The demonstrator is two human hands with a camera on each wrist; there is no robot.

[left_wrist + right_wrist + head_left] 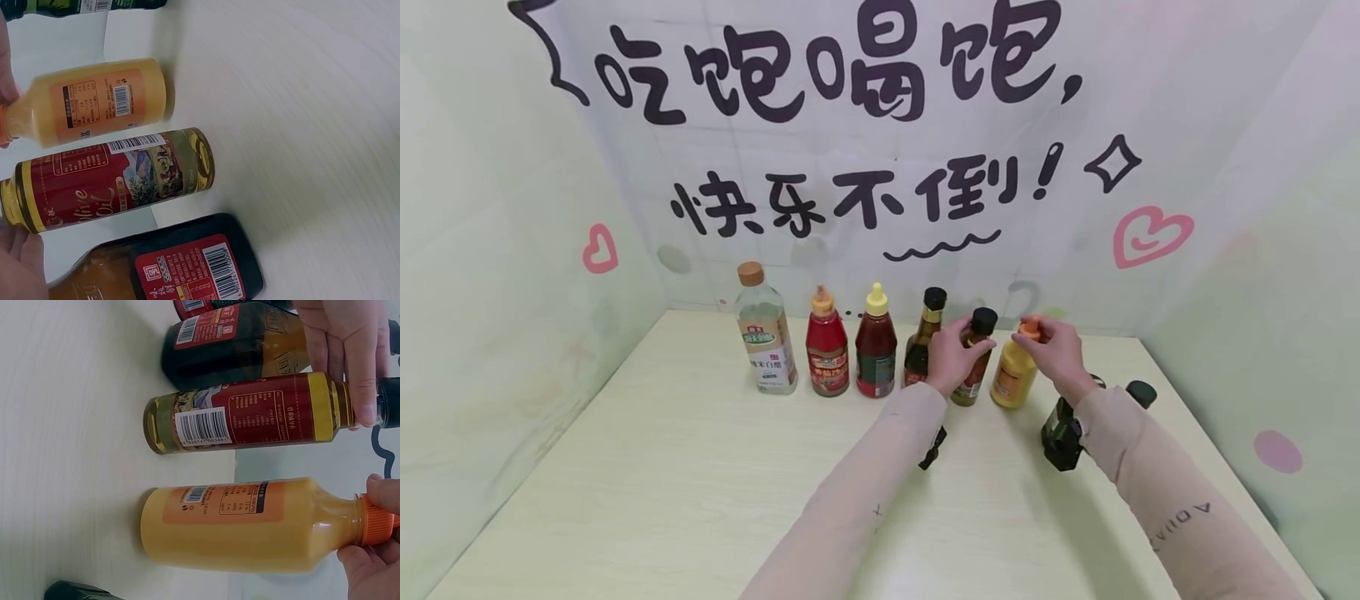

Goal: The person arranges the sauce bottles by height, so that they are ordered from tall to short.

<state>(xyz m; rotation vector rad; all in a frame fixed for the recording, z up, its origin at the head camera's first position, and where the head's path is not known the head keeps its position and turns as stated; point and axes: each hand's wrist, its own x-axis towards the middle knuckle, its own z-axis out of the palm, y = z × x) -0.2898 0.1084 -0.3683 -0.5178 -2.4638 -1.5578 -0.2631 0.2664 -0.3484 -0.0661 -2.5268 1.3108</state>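
My left hand point(953, 358) grips the neck of an olive oil bottle point(119, 178), which has a dark cap and a red label. To its right, my right hand point(1060, 354) pinches the orange cap of a yellow sauce squeeze bottle point(1013, 382). Both bottles stand upright side by side, with a narrow gap between them in the right wrist view. Close by the left hand is a dark sauce bottle point(231, 344) with a red label, partly hidden by that hand in the head view.
Left along the row stand a white vinegar bottle point(767, 354), a red ketchup bottle point(828, 358) and a dark red squeeze bottle point(876, 358). Dark green bottles point(1062, 437) stand by the right sleeve. The left sleeve partly covers a dark object point(932, 450). A printed backdrop point(820, 275) rises behind.
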